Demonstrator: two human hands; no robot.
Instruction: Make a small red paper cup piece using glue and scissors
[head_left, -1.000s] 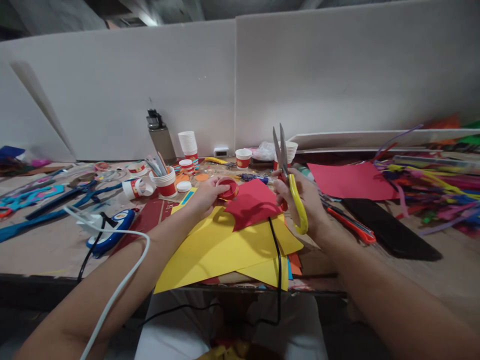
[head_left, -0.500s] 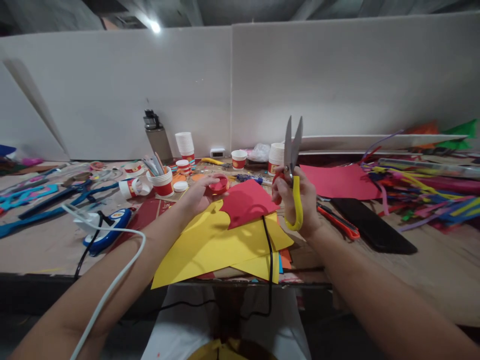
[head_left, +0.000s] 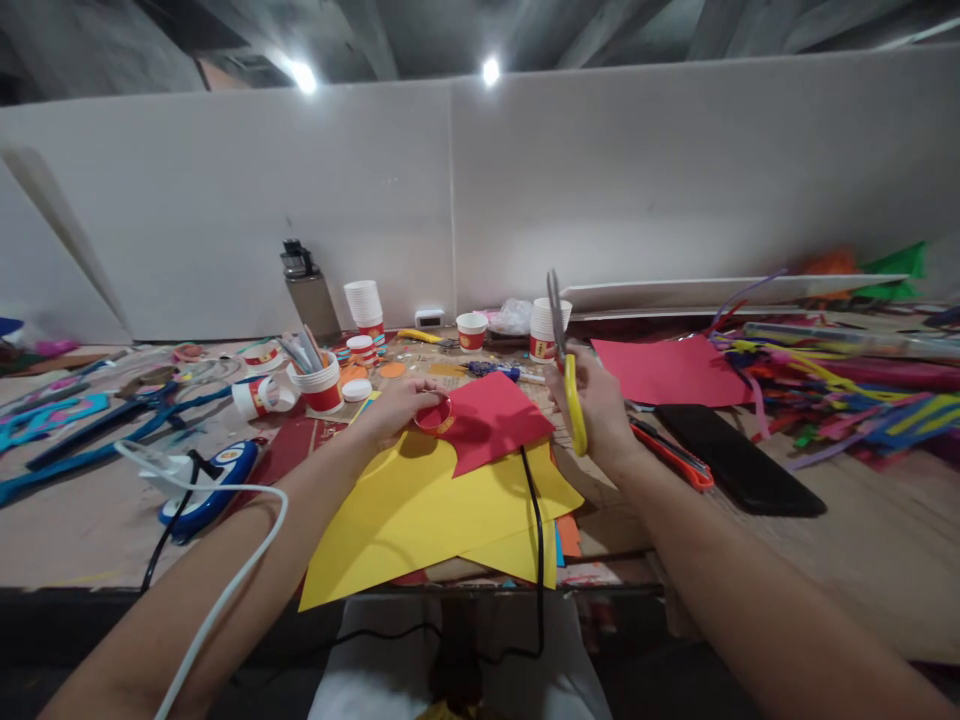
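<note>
My left hand [head_left: 409,408] pinches a small red paper ring [head_left: 433,414], low over the left part of a red paper sheet [head_left: 499,420]. In my right hand [head_left: 592,405] are scissors [head_left: 570,390] with yellow handles, their blades pointing up and nearly together. The red sheet lies on yellow paper [head_left: 397,510], whose upper part carries a curved cut edge. A black cord [head_left: 536,520] runs over the yellow sheets and down past the table's edge.
Behind stand paper cups [head_left: 472,332], a pen cup [head_left: 319,385] and a bottle [head_left: 309,295]. Rightward lie a red cutter [head_left: 675,455], a black phone [head_left: 739,460], another red sheet [head_left: 667,370] and colourful strips [head_left: 885,400]. A blue power strip [head_left: 214,490] sits at left.
My left hand has lowered the red ring toward the red sheet. The scissors in my right hand have turned and moved slightly left, their blades closer together.
</note>
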